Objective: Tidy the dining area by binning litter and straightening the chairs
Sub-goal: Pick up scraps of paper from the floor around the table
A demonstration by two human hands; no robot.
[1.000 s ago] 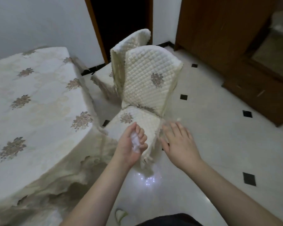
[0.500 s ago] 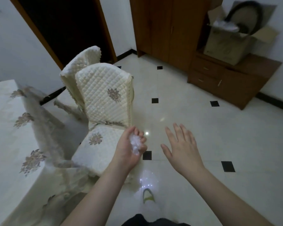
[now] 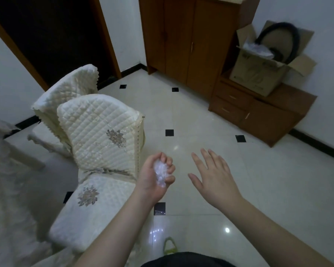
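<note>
My left hand (image 3: 152,178) is closed around a crumpled white wad of litter (image 3: 161,172), held just right of the near chair. My right hand (image 3: 214,176) hovers beside it over the floor, palm down, fingers spread, holding nothing. The near chair (image 3: 98,143) has a cream quilted cover with a flower motif and stands angled, its seat toward me. A second covered chair (image 3: 66,91) stands right behind it. No bin is in view.
The dining table's cream cloth (image 3: 6,189) fills the left edge. A wooden wardrobe (image 3: 187,41) and low drawer cabinet (image 3: 258,112) carrying an open cardboard box (image 3: 258,72) line the far right wall. A dark doorway (image 3: 46,35) is behind the chairs. Glossy tiled floor (image 3: 258,189) lies to the right.
My view has swung right, away from the table toward the wardrobe and cabinet. Both hands keep their pose, the left still gripping the wad.
</note>
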